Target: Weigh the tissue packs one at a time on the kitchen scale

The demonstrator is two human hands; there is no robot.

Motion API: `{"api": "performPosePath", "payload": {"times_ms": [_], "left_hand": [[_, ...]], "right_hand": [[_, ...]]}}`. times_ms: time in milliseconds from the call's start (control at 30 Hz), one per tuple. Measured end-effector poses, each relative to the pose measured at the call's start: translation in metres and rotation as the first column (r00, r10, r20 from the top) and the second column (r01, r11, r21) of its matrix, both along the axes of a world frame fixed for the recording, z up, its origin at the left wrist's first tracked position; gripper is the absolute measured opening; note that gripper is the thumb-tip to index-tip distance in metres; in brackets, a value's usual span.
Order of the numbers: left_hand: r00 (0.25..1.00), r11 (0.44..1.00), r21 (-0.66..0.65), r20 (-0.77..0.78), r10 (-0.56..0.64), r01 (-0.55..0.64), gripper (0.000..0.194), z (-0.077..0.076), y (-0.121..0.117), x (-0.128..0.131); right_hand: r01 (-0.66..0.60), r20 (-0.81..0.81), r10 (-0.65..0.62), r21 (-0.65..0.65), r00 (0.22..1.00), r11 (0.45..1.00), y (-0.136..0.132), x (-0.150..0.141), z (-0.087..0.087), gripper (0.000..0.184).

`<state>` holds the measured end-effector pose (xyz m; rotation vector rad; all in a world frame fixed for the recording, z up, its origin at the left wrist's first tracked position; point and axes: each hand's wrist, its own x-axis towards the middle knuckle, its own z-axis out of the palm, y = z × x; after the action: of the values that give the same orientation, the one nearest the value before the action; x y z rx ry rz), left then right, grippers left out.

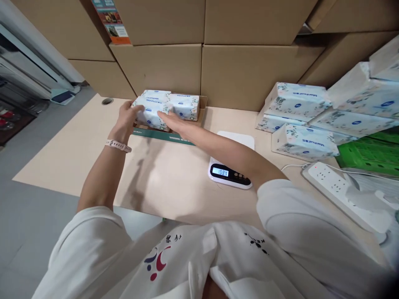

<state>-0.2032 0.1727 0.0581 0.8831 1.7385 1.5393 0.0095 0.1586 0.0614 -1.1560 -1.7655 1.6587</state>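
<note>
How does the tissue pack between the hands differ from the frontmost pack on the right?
The handled pack has the left hand and right hand on it; no hand touches the frontmost pack.
The handled pack is at the open carton; the frontmost pack rests on the tabletop, near the green crate.
Both are white with floral print and blue lettering.

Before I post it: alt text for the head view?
A person's left hand and right hand touch opposite ends of a white floral pack at an open box, beside another pack, on a pale table. To the right sit a lit scale, stacked matching packs and a power strip; brown cartons line the back.
</note>
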Motion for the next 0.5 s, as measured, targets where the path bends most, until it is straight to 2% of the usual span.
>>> {"api": "performPosePath", "payload": {"times_ms": [67,100,167,233,300,333,400,433,467,500], "left_hand": [[0.990,0.999,0.002,-0.134,0.038,-0.038,0.045,-0.010,0.000,-0.010],[0.975,0.998,0.041,-0.213,0.062,-0.055,0.053,-0.012,-0.001,-0.012],[0.924,0.984,0.175,-0.375,0.078,-0.012,0.063,-0.010,-0.005,-0.010],[0.867,0.946,0.301,-0.496,0.046,0.122,0.066,0.000,-0.008,0.004],[0.831,0.879,0.386,-0.556,-0.020,0.280,0.068,0.014,-0.013,0.033],[0.839,0.847,0.410,-0.540,-0.073,0.338,0.068,0.021,-0.016,0.054],[0.868,0.795,0.414,-0.419,-0.265,0.443,0.063,0.033,-0.024,0.105],[0.858,0.767,0.392,-0.304,-0.414,0.509,0.055,0.037,-0.029,0.135],[0.804,0.730,0.346,-0.165,-0.572,0.590,0.046,0.040,-0.034,0.165],[0.699,0.666,0.292,-0.014,-0.715,0.687,0.038,0.041,-0.038,0.197]], "right_hand": [[-0.029,0.059,0.032,-0.052,0.998,0.998,0.005,-0.018,-0.004,0.095],[-0.045,0.068,0.047,-0.024,0.997,0.999,0.005,-0.020,-0.004,0.095],[-0.084,0.081,0.074,0.130,0.994,0.988,-0.003,-0.011,0.001,0.094],[-0.118,0.086,0.092,0.376,0.992,0.919,-0.022,0.020,0.010,0.089],[-0.102,0.080,0.066,0.632,0.995,0.768,-0.049,0.070,0.022,0.073],[-0.052,0.068,0.004,0.726,0.998,0.685,-0.064,0.101,0.028,0.064],[0.111,0.013,-0.245,0.866,0.969,0.487,-0.090,0.172,0.034,0.047],[0.201,-0.042,-0.413,0.916,0.910,0.348,-0.100,0.210,0.034,0.042],[0.287,-0.116,-0.601,0.937,0.791,0.198,-0.107,0.247,0.032,0.043],[0.299,-0.094,-0.751,0.943,0.654,0.143,-0.111,0.284,0.027,0.049]]}}
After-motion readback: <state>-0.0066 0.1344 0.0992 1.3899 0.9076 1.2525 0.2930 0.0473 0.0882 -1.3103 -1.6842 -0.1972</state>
